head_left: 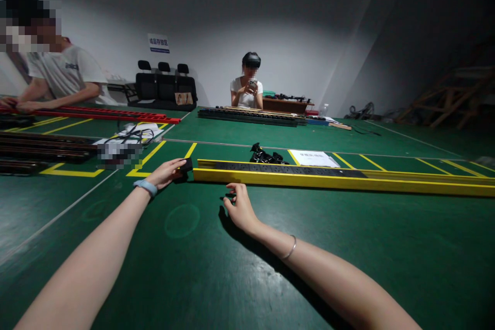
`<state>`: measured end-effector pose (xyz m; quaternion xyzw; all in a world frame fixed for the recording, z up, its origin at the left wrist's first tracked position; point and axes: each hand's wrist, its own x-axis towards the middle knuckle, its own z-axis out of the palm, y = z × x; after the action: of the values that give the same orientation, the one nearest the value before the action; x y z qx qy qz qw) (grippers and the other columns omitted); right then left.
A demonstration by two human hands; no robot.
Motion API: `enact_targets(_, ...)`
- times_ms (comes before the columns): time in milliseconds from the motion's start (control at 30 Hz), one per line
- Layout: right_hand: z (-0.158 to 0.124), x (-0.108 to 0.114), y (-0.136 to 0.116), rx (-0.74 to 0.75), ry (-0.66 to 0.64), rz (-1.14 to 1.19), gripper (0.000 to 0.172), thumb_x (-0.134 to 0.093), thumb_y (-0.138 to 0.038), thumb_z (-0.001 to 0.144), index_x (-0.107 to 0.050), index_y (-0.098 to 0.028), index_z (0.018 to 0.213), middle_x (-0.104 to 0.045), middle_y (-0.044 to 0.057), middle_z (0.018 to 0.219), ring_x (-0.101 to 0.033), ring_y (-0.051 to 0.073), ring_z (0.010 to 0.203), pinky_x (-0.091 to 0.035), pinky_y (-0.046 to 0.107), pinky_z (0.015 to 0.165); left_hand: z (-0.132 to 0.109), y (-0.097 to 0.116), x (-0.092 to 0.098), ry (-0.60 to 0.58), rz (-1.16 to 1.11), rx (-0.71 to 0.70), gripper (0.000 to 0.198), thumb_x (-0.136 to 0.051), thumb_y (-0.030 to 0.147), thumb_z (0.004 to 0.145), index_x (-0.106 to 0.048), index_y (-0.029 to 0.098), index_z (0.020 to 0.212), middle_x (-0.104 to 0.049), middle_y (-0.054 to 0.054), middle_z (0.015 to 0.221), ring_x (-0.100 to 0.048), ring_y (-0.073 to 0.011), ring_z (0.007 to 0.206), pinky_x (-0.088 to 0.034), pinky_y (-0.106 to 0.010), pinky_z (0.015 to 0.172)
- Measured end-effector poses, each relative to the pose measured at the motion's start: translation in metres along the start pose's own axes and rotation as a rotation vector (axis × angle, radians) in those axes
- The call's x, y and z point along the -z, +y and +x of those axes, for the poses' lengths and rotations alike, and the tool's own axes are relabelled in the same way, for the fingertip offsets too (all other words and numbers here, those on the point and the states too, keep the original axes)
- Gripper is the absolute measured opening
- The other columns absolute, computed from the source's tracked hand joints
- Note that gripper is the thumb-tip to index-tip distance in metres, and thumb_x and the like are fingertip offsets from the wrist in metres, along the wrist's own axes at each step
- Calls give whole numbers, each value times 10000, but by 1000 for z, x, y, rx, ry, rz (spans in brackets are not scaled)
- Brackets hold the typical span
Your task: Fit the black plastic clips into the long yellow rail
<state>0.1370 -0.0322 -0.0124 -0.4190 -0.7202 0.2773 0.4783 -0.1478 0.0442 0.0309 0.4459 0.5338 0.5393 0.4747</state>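
A long yellow channel (294,179) lies across the green table, with a row of black modules (309,171) set inside its left stretch. Just off its left end, my left hand (167,172) is closed on a small black block (186,166), apart from the channel. My right hand (240,209) is in front of the channel's near wall, with bent fingers pinched around a small dark piece (231,196) too small to name. Behind the channel sits a loose heap of black parts (265,155).
A printed paper (314,159) lies behind the channel. To the left are dark rails (46,147), cables on papers (135,134) and a red rail (127,114). Dark strips (247,115) lie at the far edge. One person (69,75) sits left, another (247,90) opposite.
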Motion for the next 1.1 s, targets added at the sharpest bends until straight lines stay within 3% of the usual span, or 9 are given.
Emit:
enact_targets(200,-1,1,-2,3,-1,4,297,-527,-148,792,-487,-223,1076,-452,51,1087,-532,170,986,-488,355,856,5,-9,-3,-44,-52,98,348,-762,337,653,-686,159,943,-684,-86,999,-639,-129,739,-516,-201,604)
enact_targets(467,-3,4,-9,2,-14,-5,289,-520,-137,795,-490,-223,1069,-457,49,1067,-534,169,979,-485,361,869,9,-20,-5,-11,-74,-19,453,-739,436,665,-649,196,1039,-674,-51,1029,-627,-104,732,-490,-172,580)
enact_targets(733,-3,4,-10,-4,-33,-1,276,-518,-130,784,-503,-225,1043,-455,45,1066,-534,165,987,-491,351,869,1,-13,-11,-34,-71,-12,503,-773,320,631,-668,178,1102,-678,-84,1057,-615,-104,712,-478,-170,548)
enact_targets(833,-2,4,-12,-4,-35,-3,276,-518,-129,783,-505,-219,1044,-454,48,1073,-528,165,991,-487,349,874,4,-16,-11,-10,-64,-16,488,-776,328,627,-681,174,1080,-683,-82,1056,-611,-94,704,-469,-164,552)
enact_targets(1100,-3,4,-10,-4,-45,-9,274,-521,-139,790,-505,-223,1050,-444,42,1074,-527,156,981,-487,338,874,15,-32,-16,131,69,-81,610,-733,530,618,-674,151,1093,-698,-99,1021,-640,-164,732,-500,-256,624)
